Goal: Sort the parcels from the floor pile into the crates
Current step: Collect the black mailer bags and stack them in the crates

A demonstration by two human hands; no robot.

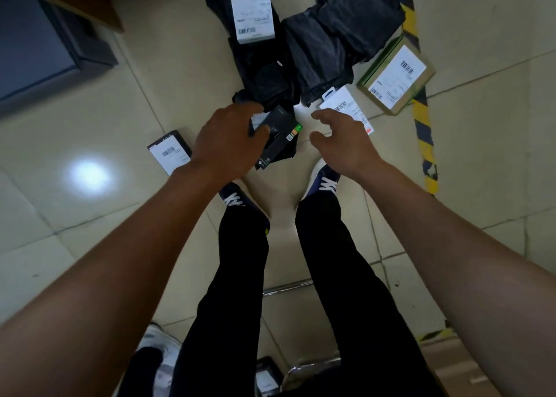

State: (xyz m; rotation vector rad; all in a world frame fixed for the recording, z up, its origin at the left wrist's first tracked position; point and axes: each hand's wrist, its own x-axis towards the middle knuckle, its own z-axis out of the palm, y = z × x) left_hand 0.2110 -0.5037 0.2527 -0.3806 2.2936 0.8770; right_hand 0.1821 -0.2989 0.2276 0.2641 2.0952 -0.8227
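Parcels lie piled on the tiled floor (168, 74): about 4 black bags (337, 35), 1 cardboard box (397, 77) and 3 small labelled boxes, print unreadable. Left hand (228, 144) grips a small black box (278, 132); right hand (343, 139) hovers loosely curled, holding nothing, near striped tape (421, 116).
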